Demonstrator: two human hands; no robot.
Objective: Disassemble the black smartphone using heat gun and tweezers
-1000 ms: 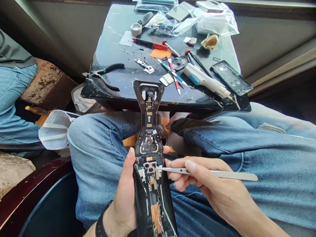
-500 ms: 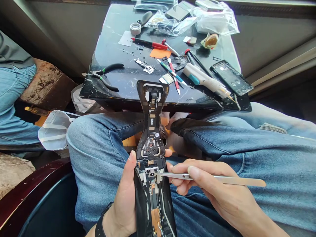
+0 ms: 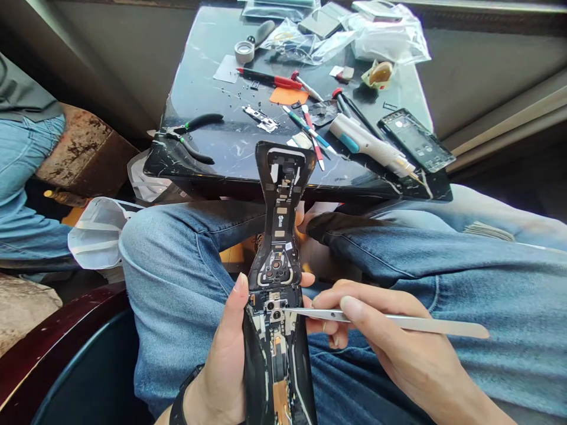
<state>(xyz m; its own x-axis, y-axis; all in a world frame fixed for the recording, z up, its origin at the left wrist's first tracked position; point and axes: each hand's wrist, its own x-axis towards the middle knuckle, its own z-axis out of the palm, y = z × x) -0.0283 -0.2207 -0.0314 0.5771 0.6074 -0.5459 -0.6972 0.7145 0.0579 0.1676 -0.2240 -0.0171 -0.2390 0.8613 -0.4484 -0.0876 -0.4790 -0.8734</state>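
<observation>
Black opened smartphone point(image 3: 274, 354), flex-cable back point(image 3: 279, 224) folded upward, gripped by left hand point(image 3: 221, 354); steel tweezers point(image 3: 398, 321) pinched in right hand point(image 3: 381, 336), tip just beside camera module point(image 3: 274, 308).

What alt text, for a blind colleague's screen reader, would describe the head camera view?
A person's left hand holds an opened smartphone over their jeans while the right hand brings steel tweezers to a small camera module. Beyond, a black marble table holds pliers and plastic bags.
</observation>
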